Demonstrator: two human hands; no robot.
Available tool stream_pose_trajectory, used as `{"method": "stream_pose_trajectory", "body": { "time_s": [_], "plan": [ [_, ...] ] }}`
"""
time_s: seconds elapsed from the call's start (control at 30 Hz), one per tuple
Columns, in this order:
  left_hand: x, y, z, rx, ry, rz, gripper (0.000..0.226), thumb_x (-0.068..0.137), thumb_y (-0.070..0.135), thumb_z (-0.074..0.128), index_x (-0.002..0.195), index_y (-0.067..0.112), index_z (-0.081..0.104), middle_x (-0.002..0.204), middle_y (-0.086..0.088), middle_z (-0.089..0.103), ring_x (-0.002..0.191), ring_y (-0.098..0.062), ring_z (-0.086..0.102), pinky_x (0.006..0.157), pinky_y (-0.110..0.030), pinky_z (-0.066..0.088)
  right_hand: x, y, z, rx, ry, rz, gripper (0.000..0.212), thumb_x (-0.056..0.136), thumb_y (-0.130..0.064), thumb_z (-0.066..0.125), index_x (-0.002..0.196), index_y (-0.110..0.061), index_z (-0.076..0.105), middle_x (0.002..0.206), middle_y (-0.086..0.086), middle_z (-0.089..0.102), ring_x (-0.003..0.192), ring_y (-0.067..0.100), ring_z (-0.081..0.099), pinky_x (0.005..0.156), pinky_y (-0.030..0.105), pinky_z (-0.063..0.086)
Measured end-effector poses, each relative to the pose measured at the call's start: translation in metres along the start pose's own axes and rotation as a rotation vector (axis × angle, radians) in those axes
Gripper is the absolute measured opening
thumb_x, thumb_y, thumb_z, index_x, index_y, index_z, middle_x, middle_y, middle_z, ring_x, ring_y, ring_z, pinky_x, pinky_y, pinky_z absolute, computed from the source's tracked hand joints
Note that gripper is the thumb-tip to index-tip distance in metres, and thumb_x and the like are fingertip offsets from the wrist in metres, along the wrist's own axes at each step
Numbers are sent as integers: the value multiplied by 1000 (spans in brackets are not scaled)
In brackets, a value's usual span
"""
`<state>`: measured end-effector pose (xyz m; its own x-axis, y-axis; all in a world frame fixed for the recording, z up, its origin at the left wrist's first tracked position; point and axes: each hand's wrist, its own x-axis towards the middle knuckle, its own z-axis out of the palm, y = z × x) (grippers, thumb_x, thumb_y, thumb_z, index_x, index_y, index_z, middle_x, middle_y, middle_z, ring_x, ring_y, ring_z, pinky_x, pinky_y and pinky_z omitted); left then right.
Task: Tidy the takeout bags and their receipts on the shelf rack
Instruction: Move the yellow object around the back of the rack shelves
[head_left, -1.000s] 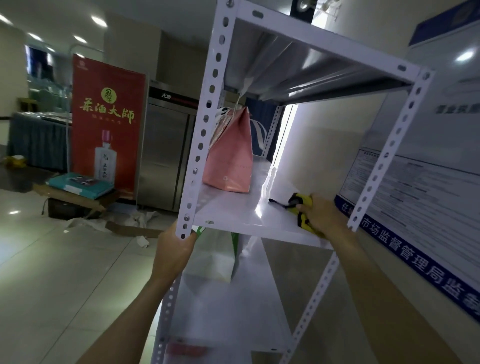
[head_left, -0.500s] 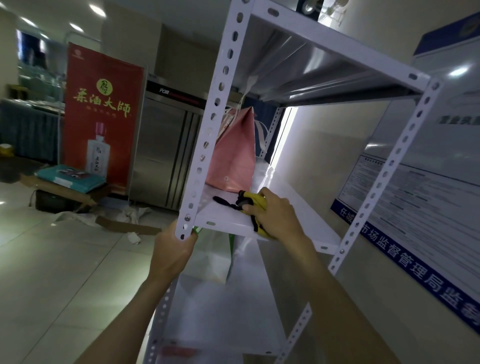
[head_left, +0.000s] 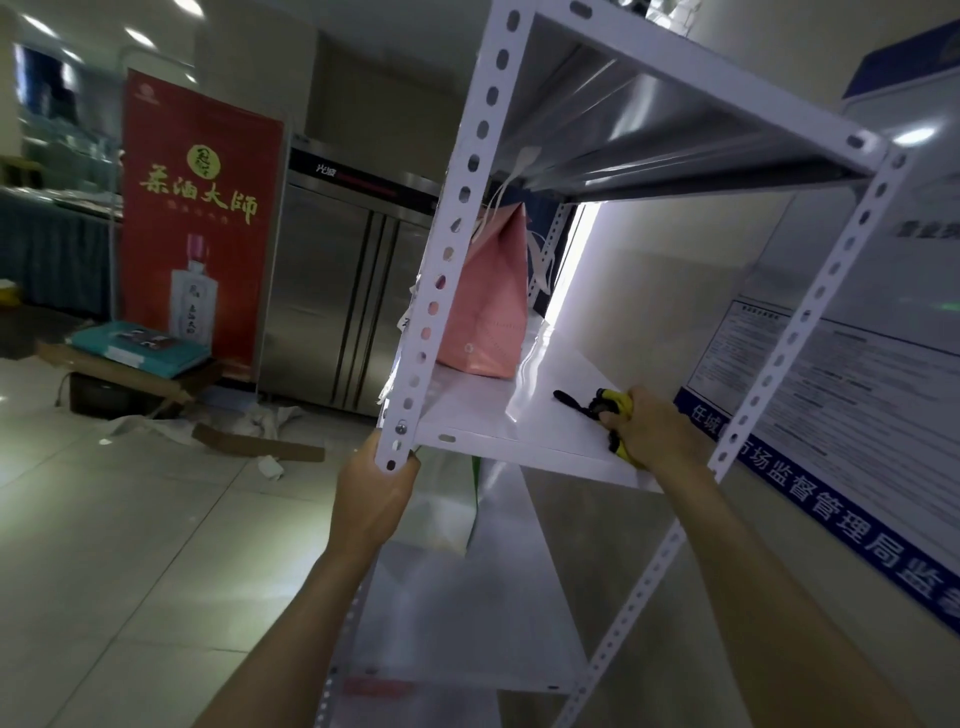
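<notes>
The left hand (head_left: 371, 499) is wrapped around the front left post of the shelf rack (head_left: 441, 270). The right hand (head_left: 652, 434) is clamped on a yellow-and-black object (head_left: 610, 410) resting on the middle shelf. Farther back on that shelf, the pink takeout bag (head_left: 491, 306) stands upright.

Pink bag (head_left: 491, 306); white rack (head_left: 457, 218); yellow-black tool (head_left: 615, 410).

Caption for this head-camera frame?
Left hand grips the rack post; right hand presses a yellow cloth on the shelf near a pink bag.
</notes>
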<state>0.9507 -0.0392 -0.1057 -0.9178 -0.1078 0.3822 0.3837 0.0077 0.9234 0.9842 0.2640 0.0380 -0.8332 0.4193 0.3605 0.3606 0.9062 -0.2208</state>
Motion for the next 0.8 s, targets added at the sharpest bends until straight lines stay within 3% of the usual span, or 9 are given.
{"method": "stream_pose_trajectory", "body": {
  "time_s": [0.17,0.3,0.5,0.6,0.7,0.8],
  "plan": [
    [-1,-1,0,-11,-35,6,29,94,16,65,72,21,49,61,2,49,56,-16,46,53,-38,47,-20,-35,8,29,66,-137,41,94,-59,54,92,-19,48,78,4,62,67,21,56,52,30,35],
    [-1,-1,-2,-11,-59,0,17,94,15,64,80,15,54,66,-2,52,59,-18,49,56,-42,52,-49,-69,12,30,120,-252,40,95,-59,53,99,-19,50,81,1,61,73,24,59,60,34,40],
    [-14,-14,-9,34,-119,-33,13,94,10,63,85,15,55,72,-8,52,62,-19,49,55,-34,46,-108,-87,26,103,260,-400,31,97,-49,58,107,-20,53,94,3,59,84,23,54,69,41,49],
    [-25,-30,-17,75,-166,-78,12,94,11,64,103,13,58,82,-6,59,68,-20,55,54,-27,47,-140,-76,40,156,327,-444,28,97,-41,62,115,-21,58,100,0,55,89,19,51,70,35,46],
    [-33,-39,-24,85,-189,-89,17,93,11,67,107,14,59,88,-8,64,73,-21,59,57,-27,47,-180,-57,72,244,274,-480,33,94,-47,60,111,-19,63,99,-1,58,88,15,53,71,31,47],
    [-43,-49,-28,117,-212,-118,23,90,4,66,109,15,57,85,-3,62,69,-15,57,56,-23,43,-213,-32,119,317,113,-379,33,93,-56,57,101,-24,60,94,-7,57,85,14,54,73,33,49]
  ]
}}
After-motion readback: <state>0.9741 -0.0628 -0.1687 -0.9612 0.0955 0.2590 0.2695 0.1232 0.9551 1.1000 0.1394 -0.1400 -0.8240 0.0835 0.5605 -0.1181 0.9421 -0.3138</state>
